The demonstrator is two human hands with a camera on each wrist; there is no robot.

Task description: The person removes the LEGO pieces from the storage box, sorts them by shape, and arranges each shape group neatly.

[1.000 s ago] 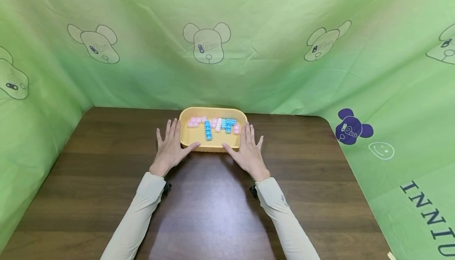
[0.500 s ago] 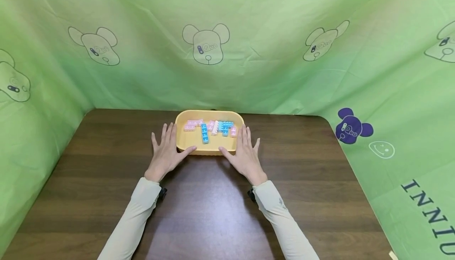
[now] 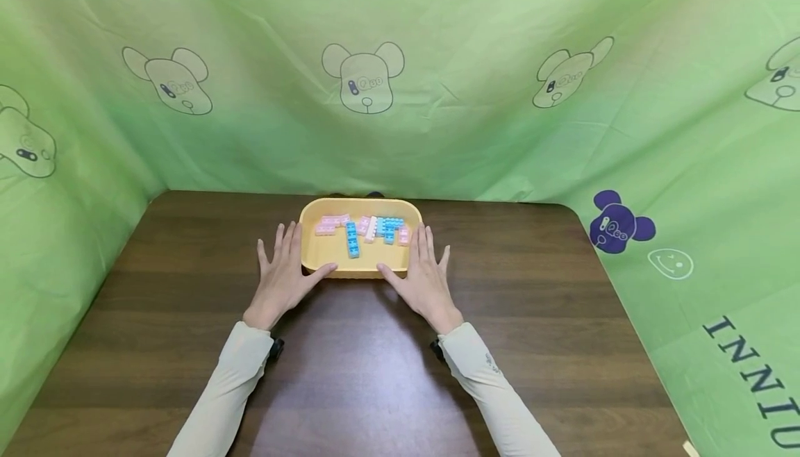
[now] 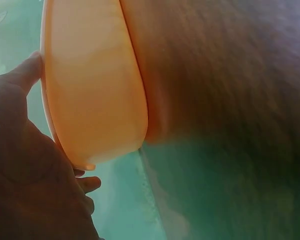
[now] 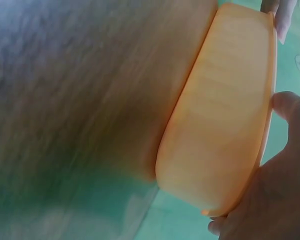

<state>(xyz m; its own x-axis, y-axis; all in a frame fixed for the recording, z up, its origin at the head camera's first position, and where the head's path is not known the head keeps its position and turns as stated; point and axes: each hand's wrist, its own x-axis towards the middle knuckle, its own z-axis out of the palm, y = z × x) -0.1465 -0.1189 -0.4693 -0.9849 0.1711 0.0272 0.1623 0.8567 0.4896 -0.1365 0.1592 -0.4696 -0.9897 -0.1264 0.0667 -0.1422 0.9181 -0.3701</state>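
A shallow yellow plastic tray (image 3: 375, 262) sits at the table's back edge, holding several toy building bricks. A long blue brick (image 3: 353, 239) lies near its middle, pink bricks (image 3: 325, 230) to the left. Further right are a pale pink brick (image 3: 371, 229), blue bricks (image 3: 390, 224) and another pink brick (image 3: 403, 236). My left hand (image 3: 281, 276) lies along the tray's left end with straight fingers, thumb at the front rim. Mirroring it, my right hand (image 3: 428, 283) touches the right end, its thumb also on the front rim. Both wrist views show the tray's outer wall (image 4: 95, 85).
The tray rests on a dark brown wooden table (image 3: 362, 374). Behind the back edge and along both sides hangs a green curtain (image 3: 437, 137) printed with bear heads. A small pale object (image 3: 690, 449) shows at the lower right.
Both hands and the tray have shifted left and slightly toward me, away from the back curtain. The bricks have moved along with the tray, and the finger positions look the same.
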